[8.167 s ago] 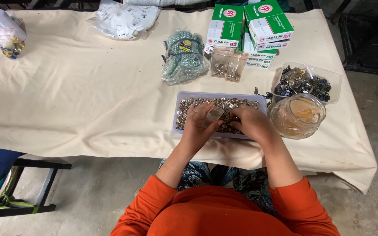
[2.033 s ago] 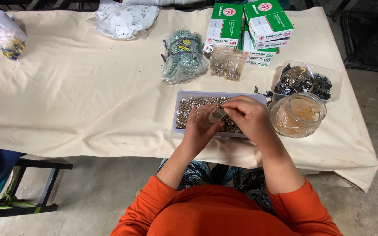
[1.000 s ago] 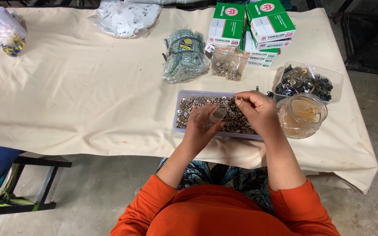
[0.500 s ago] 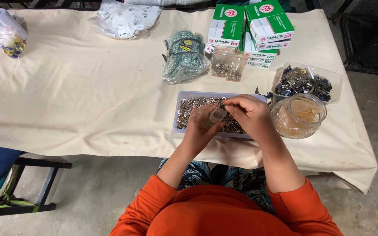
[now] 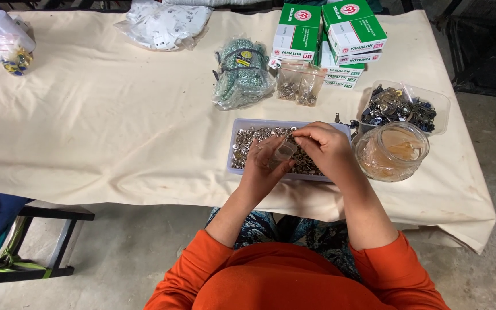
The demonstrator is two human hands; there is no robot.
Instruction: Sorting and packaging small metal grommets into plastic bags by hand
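1. Cream cloth is spread over the table (image 5: 116,115), which fills the upper two thirds of the frame, and orange sleeves are seen coming up from the bottom centre.
2. Right of centre, a shallow clear tray (image 5: 236,143) of small silvery metal pieces (image 5: 254,138) is set on the cloth, and both hands are held over it.
3. The left hand (image 5: 262,166) is curled around a small clear cup (image 5: 284,151), gripped between thumb and fingers just above the tray's middle.
4. The right hand (image 5: 325,146) is pinched shut, its fingertips (image 5: 297,135) brought together just above the cup's rim; something tiny seems to be held there, but what it is cannot be told.
5. Just to the right of the right hand, a round clear jar (image 5: 391,152) with yellowish contents is stood on the cloth, close to the wrist.
6. Behind the jar, toward the right edge, a clear tub (image 5: 403,106) of darker metal parts is placed.
7. At top centre, green and white boxes (image 5: 328,34) are stacked, with small clear bags (image 5: 298,86) of metal bits laid in front of them.
8. Left of those bags, a green patterned bundle (image 5: 239,72) wrapped in plastic is seen; further up and left, a white plastic packet (image 5: 165,23) is laid.
9. In the upper left corner, a white roll (image 5: 7,31) in a bag is spotted, well apart from the hands.
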